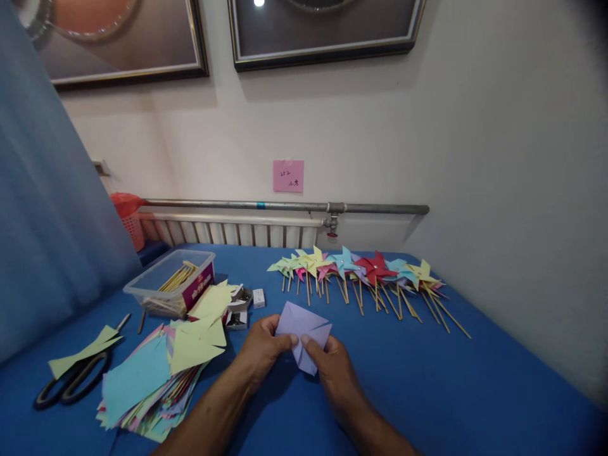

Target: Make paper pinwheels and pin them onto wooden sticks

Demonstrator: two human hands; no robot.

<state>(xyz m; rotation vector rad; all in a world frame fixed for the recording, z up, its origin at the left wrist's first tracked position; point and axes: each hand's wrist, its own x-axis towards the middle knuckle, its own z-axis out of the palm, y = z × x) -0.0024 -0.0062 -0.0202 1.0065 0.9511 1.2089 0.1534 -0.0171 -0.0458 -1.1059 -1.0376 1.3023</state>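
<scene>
A purple paper square (300, 323) with slits cut in from its corners is held between both hands above the blue table cover. My left hand (266, 345) grips its left side, the thumb lying on top near the centre. From the right, my right hand (335, 367) pinches the same sheet, its thumb close to the other thumb. The fingers beneath the paper are mostly hidden. Left of my hands lies a stack of coloured paper sheets (137, 380), with slit yellow sheets (197, 345) on top.
Several finished paper pinwheels (375, 267) on sticks lie at the back right. A clear plastic box (166, 269) holds thin sticks. Small open boxes (237, 316) with pins stand behind the stack. Black-handled scissors (85, 383) lie far left. A radiator (237, 231) runs along the wall.
</scene>
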